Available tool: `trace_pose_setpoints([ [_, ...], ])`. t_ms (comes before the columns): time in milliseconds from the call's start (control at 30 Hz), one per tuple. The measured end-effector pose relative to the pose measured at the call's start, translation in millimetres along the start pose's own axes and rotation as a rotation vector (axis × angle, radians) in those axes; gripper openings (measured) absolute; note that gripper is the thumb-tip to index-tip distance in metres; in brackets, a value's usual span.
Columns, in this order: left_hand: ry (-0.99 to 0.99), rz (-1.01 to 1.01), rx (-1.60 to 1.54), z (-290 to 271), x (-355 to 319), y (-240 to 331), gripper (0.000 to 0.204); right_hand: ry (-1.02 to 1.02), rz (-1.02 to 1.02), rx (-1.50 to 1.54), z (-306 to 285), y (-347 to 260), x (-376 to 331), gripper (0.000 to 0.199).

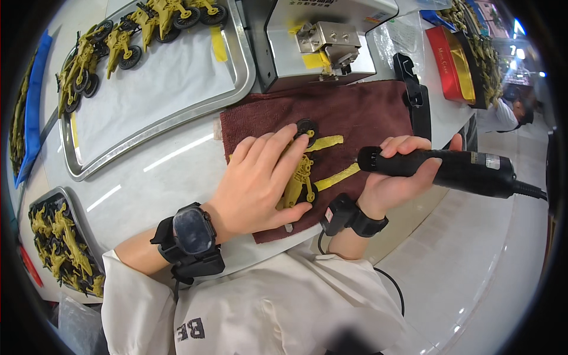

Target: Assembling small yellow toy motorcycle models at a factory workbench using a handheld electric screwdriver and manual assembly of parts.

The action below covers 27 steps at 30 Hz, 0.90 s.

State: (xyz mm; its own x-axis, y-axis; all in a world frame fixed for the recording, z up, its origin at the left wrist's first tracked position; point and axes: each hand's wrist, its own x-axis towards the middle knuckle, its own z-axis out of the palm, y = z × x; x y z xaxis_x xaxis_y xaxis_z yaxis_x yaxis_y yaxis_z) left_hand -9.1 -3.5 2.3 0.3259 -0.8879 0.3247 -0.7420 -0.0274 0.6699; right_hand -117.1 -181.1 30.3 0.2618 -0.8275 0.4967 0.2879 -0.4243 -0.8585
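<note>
A yellow-green toy motorcycle (303,171) with black wheels lies on its side on a maroon towel (373,112). My left hand (257,177) covers part of it, with the fingers at the upper wheel and the thumb at the lower one, holding it against the cloth. Two yellow tape strips (337,177) lie on the towel just right of the toy. In my right hand (408,171) is a black corded electric screwdriver (473,171), held nearly level. Its dark nose points left toward the toy, apart from it; the bit's tip is hard to make out.
Behind the towel stands a screw feeder (284,53) with a metal front bracket. A metal tray (248,71) of toy motorcycles is at the far left, a smaller parts tray (83,228) at near left. A red box (444,65) stands far right; the screwdriver's cord (529,190) runs right.
</note>
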Motion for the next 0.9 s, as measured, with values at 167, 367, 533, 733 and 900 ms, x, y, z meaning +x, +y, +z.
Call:
trace_pose_setpoints([
  [167, -0.005, -0.037, 0.083, -0.7, -8.2, -14.7, 0.093, -0.251, -0.157, 0.395, 12.3, -27.9, 36.4, 0.060],
  [367, -0.066, -0.095, 0.204, 6.7, -11.0, -10.7, 0.102, -0.279, -0.072, 0.461, 84.7, -36.9, 83.7, 0.066],
  [533, -0.013, -0.121, 0.132, 1.5, -5.3, 3.1, 0.109, -0.269, -0.020, 0.422, 115.1, -44.3, 72.0, 0.071],
  [733, -0.099, -0.101, 0.146, -2.6, 12.1, 0.3, 0.099, -0.319, -0.058, 0.301, 105.2, -34.3, 64.2, 0.066],
  [900, -0.089, -0.062, 0.112, -14.1, 1.6, 15.2, 0.096, -0.528, -0.101, 0.514, 54.7, -44.7, 34.7, 0.076],
])
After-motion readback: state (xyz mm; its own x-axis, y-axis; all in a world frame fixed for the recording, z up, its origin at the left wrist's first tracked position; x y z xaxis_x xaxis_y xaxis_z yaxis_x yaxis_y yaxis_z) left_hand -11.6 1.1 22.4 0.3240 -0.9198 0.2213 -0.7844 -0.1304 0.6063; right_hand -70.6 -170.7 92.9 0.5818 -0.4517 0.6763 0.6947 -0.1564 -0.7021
